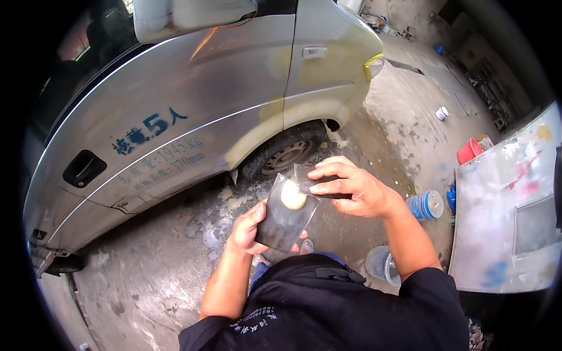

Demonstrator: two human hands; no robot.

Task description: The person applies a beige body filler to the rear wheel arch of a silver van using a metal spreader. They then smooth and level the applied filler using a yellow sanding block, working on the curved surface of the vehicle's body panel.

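Black T-shirt [363, 313] lies nearest; spreader [302, 177] is gripped by right hand [364, 192], board [282, 227] by left hand [248, 229], its upper-edge putty [293, 196] best pressed flat.

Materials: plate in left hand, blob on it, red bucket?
Dark plate: possibly plastic or metal, smudged finish; it looks thin and flat, but surface alone doesn't settle it.
Pale yellow blob: likely a putty-like paste, fairly smooth; it sits as a soft, rounded mound.
Red bucket: likely plastic, given its even, saturated colour; finish too small to tell.
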